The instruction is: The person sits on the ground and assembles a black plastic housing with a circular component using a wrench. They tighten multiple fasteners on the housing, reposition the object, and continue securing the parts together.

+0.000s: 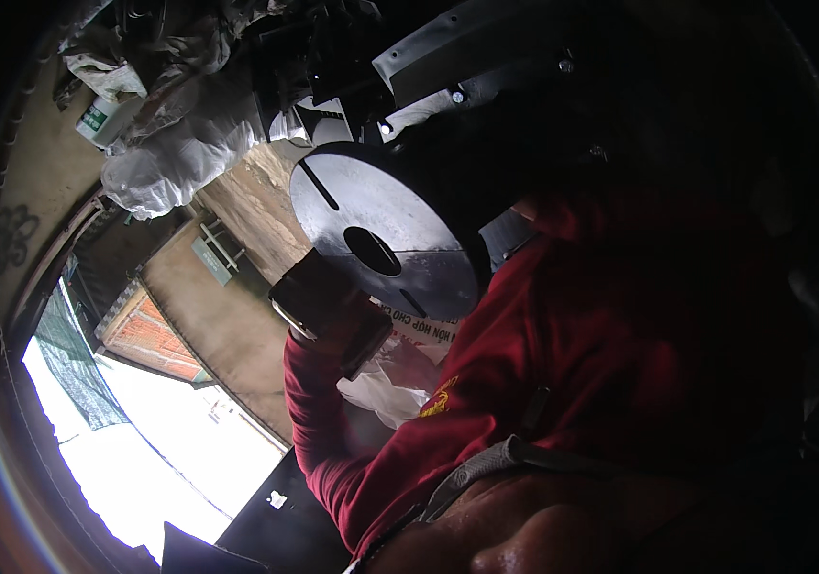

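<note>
A large round grey metal disc (328,210) with a central hole and narrow slots stands tilted in front of me. Beside its lower left edge is my left hand (347,320), at the end of a red sleeve and deep in shadow. It is closed around a dark, blocky thing (319,287) with one bright edge; its kind is too dark to make out. Only a sliver of my right hand (524,208) shows at the disc's right side, next to a small grey metal piece (503,235). Its fingers are hidden.
Dark machinery with a pale metal guard (457,43) rises behind the disc. White plastic bags (180,153) and a white bottle (101,120) are at upper left. A printed sack (419,323) and crumpled white plastic (386,387) lie below the disc. Bright daylight enters at lower left.
</note>
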Tool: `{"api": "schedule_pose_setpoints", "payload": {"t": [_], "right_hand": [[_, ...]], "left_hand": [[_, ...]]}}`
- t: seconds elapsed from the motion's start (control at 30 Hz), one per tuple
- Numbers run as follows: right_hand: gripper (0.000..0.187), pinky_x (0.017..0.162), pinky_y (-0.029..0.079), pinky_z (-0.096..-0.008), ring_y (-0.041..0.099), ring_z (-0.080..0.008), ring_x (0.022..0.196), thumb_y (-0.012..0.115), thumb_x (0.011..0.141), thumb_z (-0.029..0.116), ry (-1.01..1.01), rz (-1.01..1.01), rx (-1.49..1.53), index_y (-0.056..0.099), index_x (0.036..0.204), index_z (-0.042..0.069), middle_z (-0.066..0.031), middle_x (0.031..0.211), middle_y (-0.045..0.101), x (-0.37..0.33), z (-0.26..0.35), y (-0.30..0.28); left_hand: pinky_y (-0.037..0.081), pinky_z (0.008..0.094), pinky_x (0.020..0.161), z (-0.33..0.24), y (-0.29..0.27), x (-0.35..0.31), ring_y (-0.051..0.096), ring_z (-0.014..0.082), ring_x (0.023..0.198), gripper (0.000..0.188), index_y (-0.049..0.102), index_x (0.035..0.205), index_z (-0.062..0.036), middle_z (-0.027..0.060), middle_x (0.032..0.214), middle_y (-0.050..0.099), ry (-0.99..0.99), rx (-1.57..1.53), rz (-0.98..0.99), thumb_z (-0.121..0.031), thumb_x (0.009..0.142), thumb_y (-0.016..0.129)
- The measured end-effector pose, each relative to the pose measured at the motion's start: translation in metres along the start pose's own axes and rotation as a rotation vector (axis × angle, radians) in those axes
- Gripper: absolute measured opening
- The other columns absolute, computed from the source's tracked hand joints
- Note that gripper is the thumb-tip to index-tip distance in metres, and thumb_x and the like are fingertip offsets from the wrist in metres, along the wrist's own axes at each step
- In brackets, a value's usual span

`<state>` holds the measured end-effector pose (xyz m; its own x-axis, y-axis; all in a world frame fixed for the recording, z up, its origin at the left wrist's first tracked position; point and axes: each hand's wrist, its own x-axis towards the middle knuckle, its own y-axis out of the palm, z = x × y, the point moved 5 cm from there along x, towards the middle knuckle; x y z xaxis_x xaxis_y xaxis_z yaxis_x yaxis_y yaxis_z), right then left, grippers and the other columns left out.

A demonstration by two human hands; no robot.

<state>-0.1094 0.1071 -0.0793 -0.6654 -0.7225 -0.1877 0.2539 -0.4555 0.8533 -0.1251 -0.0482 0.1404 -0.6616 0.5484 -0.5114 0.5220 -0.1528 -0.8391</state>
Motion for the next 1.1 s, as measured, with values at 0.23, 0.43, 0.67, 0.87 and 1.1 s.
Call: {"api": "schedule_pose_setpoints", "payload": {"t": [0.23, 0.43, 0.67, 0.87, 1.1], "right_hand": [[0.041, 0.103, 0.041, -0.0394, 0.051, -0.0256, 0.127, 0.054, 0.096, 0.037, 0.034, -0.006, -0.088, 0.061, 0.127, 0.011, -0.0104, 0.131, 0.059, 0.000, 0.000, 0.002], [0.039, 0.104, 0.041, -0.0388, 0.053, -0.0257, 0.124, 0.054, 0.097, 0.035, 0.155, 0.003, -0.595, 0.063, 0.125, 0.010, -0.0110, 0.128, 0.061, -0.062, 0.001, 0.027], [0.038, 0.084, 0.051, -0.0295, 0.066, -0.0199, 0.104, 0.043, 0.096, 0.026, -0.293, -0.100, -0.876, 0.063, 0.115, -0.001, -0.0146, 0.111, 0.068, -0.171, 0.223, -0.009], [0.048, 0.089, 0.048, -0.0298, 0.059, -0.0169, 0.113, 0.051, 0.098, 0.038, 0.091, 0.168, -1.153, 0.055, 0.134, 0.007, -0.0093, 0.121, 0.066, 0.028, 0.174, -0.024], [0.043, 0.098, 0.045, -0.0299, 0.060, -0.0204, 0.114, 0.060, 0.095, 0.024, 0.086, 0.319, -1.069, 0.056, 0.130, 0.000, -0.0125, 0.124, 0.064, 0.050, 0.151, -0.022]], "left_hand": [[0.054, 0.0398, 0.076, 0.002, 0.004, -0.004, 0.065, 0.0261, 0.089, 0.025, 0.067, 0.106, -0.0076, 0.0060, 0.103, 0.067, 0.052, -0.047, -0.011, -0.011, 0.082, 0.068], [0.054, 0.0397, 0.075, 0.011, 0.005, -0.007, 0.065, 0.0263, 0.090, 0.027, 0.067, 0.108, -0.0072, 0.0064, 0.104, 0.067, 0.152, -0.110, -0.003, -0.013, 0.082, 0.068], [0.053, 0.0385, 0.075, 0.026, -0.024, -0.051, 0.066, 0.0279, 0.088, 0.027, 0.067, 0.105, -0.0059, 0.0097, 0.101, 0.068, 0.127, 0.142, -0.375, -0.011, 0.079, 0.069], [0.054, 0.0345, 0.076, 0.037, -0.060, -0.034, 0.068, 0.0238, 0.087, 0.034, 0.066, 0.113, 0.0002, 0.0117, 0.098, 0.069, 0.041, -0.529, -0.392, -0.021, 0.087, 0.068], [0.054, 0.0365, 0.084, 0.005, -0.081, 0.021, 0.068, 0.0268, 0.091, 0.033, 0.070, 0.102, 0.0035, 0.0142, 0.099, 0.070, 0.120, 0.262, -0.285, -0.018, 0.077, 0.070]]}}
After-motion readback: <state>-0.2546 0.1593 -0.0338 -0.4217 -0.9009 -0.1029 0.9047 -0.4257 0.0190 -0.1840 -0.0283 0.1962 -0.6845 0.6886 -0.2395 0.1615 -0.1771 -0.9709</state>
